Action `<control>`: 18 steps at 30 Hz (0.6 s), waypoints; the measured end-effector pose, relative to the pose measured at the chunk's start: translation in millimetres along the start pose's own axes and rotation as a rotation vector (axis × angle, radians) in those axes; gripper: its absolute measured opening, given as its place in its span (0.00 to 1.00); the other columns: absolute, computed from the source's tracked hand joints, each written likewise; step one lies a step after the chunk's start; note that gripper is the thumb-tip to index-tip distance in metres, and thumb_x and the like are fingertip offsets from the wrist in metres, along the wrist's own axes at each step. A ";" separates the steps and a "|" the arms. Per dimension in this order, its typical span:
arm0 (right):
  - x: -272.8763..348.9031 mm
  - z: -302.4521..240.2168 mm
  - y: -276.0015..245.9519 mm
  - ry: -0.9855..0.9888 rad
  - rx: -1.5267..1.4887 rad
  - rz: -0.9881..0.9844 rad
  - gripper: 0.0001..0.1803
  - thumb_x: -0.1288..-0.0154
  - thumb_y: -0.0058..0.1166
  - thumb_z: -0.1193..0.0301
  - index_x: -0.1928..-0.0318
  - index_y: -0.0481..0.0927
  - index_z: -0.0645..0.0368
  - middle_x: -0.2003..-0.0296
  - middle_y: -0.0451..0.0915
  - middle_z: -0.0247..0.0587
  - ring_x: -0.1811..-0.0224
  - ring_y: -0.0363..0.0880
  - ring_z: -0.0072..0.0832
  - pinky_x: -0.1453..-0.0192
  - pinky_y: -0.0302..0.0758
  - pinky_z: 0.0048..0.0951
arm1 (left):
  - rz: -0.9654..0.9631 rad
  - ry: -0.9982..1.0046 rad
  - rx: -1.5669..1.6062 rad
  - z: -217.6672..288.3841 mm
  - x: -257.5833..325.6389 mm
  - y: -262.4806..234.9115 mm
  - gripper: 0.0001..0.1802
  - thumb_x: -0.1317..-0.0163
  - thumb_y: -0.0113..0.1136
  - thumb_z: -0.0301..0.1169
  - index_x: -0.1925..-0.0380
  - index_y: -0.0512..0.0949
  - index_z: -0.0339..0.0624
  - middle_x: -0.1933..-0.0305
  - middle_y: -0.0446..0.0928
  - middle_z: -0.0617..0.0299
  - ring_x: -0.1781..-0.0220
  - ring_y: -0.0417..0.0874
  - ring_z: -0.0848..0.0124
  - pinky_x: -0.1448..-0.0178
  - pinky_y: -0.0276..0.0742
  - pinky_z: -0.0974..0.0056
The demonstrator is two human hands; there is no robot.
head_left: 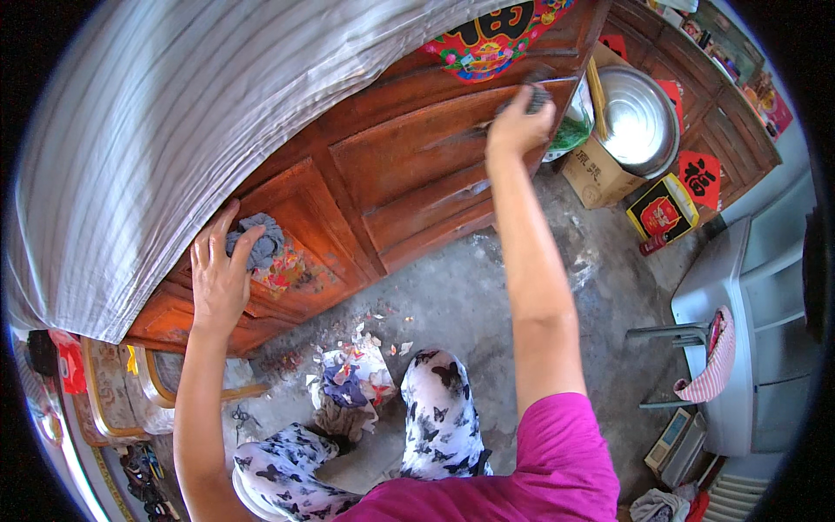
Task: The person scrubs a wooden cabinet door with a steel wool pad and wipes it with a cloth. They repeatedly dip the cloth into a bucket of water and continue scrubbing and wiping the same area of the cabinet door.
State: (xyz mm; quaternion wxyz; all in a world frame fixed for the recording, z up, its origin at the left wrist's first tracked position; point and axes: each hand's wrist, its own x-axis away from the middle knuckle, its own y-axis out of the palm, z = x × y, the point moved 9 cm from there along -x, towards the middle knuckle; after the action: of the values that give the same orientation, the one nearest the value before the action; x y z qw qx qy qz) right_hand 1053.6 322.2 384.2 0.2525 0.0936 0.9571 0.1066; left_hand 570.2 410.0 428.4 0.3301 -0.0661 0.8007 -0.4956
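- Holding the grey cloth [263, 245] against the wooden cabinet [417, 165], the left hand [217, 274] is resting half open, fingers loosely spread, thumb lapping over the fabric, probably because the upright front is offering no ledge.
- Beside that cloth, patchy colourful remnants [291, 271] are clinging to the panel.
- Close to the cabinet's far edge, the right hand [520, 129] is gripping a dark pad [534, 100] with curled fingers; blur is hiding its exact kind and whether it is touching wood.
- Paper scraps [378, 357] and a purple cloth [344, 390] are lying on the floor [478, 287] near the knees [439, 383], perhaps for easy reach.
- A striped sheet [174, 148] is covering the cabinet's upper side, likely against dust.
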 end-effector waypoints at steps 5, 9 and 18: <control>119.3 -64.4 8.9 -0.358 -0.088 -0.343 0.07 0.28 0.62 0.69 0.55 0.82 0.58 0.56 0.81 0.49 0.48 0.76 0.48 0.40 0.69 0.47 | -0.054 -0.031 0.083 -4.0 -4.7 -12.4 0.42 0.59 0.75 0.15 0.39 0.78 0.56 0.23 0.65 0.55 0.28 0.68 0.48 0.26 0.67 0.44; 55.6 -34.0 10.0 -0.257 -0.103 -0.140 0.08 0.33 0.65 0.72 0.56 0.82 0.59 0.59 0.82 0.48 0.52 0.79 0.48 0.44 0.72 0.44 | -0.062 -0.036 0.103 -7.4 -6.5 -17.6 0.41 0.59 0.75 0.16 0.40 0.78 0.57 0.24 0.65 0.56 0.29 0.68 0.48 0.26 0.67 0.43; 19.3 -15.2 10.9 -0.027 -0.070 -0.146 0.13 0.33 0.66 0.75 0.51 0.79 0.64 0.55 0.84 0.51 0.50 0.84 0.46 0.43 0.79 0.43 | -0.028 -0.050 0.098 -3.4 -7.8 -9.5 0.41 0.59 0.75 0.16 0.40 0.78 0.58 0.24 0.64 0.56 0.28 0.68 0.48 0.25 0.66 0.42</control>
State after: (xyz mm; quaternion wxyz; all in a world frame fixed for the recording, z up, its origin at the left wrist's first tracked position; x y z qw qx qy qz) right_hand 1030.8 334.7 390.9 0.2758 0.0162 0.9535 0.1203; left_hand 572.1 411.1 441.0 0.3459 -0.0736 0.7659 -0.5370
